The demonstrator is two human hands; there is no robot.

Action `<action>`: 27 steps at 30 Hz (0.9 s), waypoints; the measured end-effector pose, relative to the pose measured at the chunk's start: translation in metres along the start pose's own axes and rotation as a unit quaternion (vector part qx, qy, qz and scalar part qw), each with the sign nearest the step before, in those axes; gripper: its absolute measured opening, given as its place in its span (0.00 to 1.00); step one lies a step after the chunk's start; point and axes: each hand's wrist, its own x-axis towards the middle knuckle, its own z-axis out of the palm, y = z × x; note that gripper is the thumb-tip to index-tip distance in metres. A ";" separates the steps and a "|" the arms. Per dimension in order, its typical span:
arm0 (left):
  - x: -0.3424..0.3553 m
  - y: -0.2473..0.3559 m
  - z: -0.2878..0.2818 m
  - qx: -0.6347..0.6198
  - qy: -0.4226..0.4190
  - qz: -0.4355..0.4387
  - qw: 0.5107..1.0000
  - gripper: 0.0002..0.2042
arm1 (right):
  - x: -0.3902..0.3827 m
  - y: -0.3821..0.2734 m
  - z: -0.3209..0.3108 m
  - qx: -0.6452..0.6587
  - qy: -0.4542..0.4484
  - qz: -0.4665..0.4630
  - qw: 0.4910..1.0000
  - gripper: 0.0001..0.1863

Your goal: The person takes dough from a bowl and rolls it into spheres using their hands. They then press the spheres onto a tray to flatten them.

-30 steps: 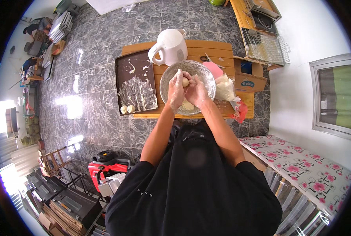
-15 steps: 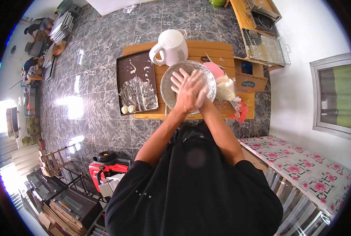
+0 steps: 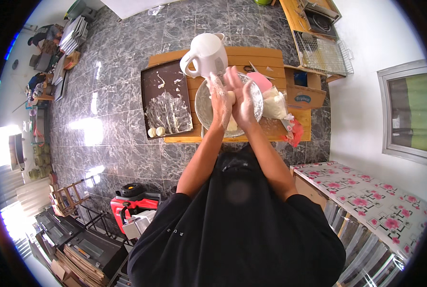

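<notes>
Glossy marbled floor tiles (image 3: 120,103) meet a white, windowed wall (image 3: 352,119).

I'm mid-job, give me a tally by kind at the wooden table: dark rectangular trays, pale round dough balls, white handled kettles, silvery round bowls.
Dark rectangular tray: 1
Pale round dough balls: 3 (2 on the tray, 1 between the left hand and the right hand)
White handled kettle: 1
Silvery round bowl: 1
Total: 6
</notes>
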 end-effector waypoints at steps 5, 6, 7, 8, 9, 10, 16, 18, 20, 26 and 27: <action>-0.012 0.019 -0.001 -0.358 -0.132 -0.047 0.923 0.45 | 0.004 -0.017 -0.002 -0.244 0.041 -0.054 0.967 0.43; -0.005 0.022 -0.005 -0.383 -0.065 -0.019 0.921 0.44 | 0.001 -0.013 -0.003 -0.244 0.041 -0.054 0.967 0.43; 0.002 0.022 -0.009 -0.317 -0.051 -0.015 0.947 0.43 | -0.002 -0.008 -0.001 -0.240 -0.008 -0.045 0.970 0.44; 0.006 0.023 -0.011 -0.249 -0.036 -0.011 0.968 0.41 | -0.004 -0.002 0.000 -0.235 -0.056 -0.036 0.970 0.44; 0.005 0.018 -0.010 -0.201 -0.070 0.007 0.977 0.40 | -0.001 -0.012 0.015 -0.114 -0.025 -0.022 0.993 0.43; 0.003 0.013 -0.009 -0.152 -0.103 0.025 0.983 0.39 | 0.004 -0.012 0.013 -0.115 -0.029 -0.021 0.993 0.43; -0.005 0.030 -0.003 -0.315 0.009 0.042 0.948 0.35 | 0.000 0.006 0.004 -0.121 0.020 0.083 0.989 0.40; 0.000 0.011 -0.010 -0.242 0.060 -0.006 0.968 0.35 | 0.002 0.006 0.008 -0.140 0.035 0.036 0.989 0.40; -0.001 -0.009 -0.011 -0.016 -0.045 -0.101 0.994 0.36 | 0.008 0.001 0.011 -0.156 0.047 -0.016 0.986 0.39; -0.002 0.021 -0.010 -0.247 0.032 0.112 0.962 0.38 | -0.001 -0.001 0.020 -0.084 0.049 0.041 0.994 0.37; 0.002 0.019 -0.011 -0.154 0.015 0.039 0.987 0.37 | -0.001 0.001 0.022 -0.021 0.026 0.057 0.998 0.37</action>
